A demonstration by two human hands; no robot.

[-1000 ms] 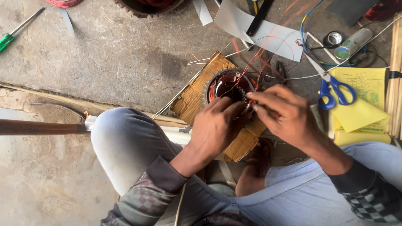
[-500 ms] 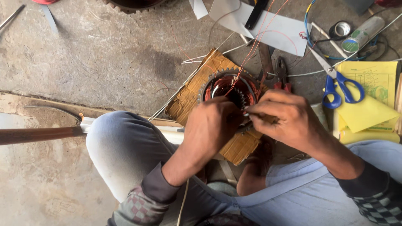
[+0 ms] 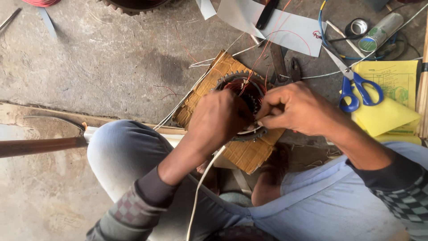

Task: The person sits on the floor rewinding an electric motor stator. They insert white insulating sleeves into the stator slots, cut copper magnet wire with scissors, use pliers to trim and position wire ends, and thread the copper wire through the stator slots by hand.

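1. Against the frame half a second before, we saw little change: both hands stayed bunched over the round motor stator (image 3: 240, 85), which lay on a cardboard piece (image 3: 243, 154) on the concrete floor (image 3: 111, 58).
2. The left hand (image 3: 218, 120) covered the stator's near rim, fingers curled down; what its grip held, we could not tell.
3. The right hand (image 3: 296, 107) showed a narrow grip, fingertips pinched together beside the copper winding, apparently on thin wire.
4. Blue-handled scissors (image 3: 356, 87) lay well apart, right of the hands.
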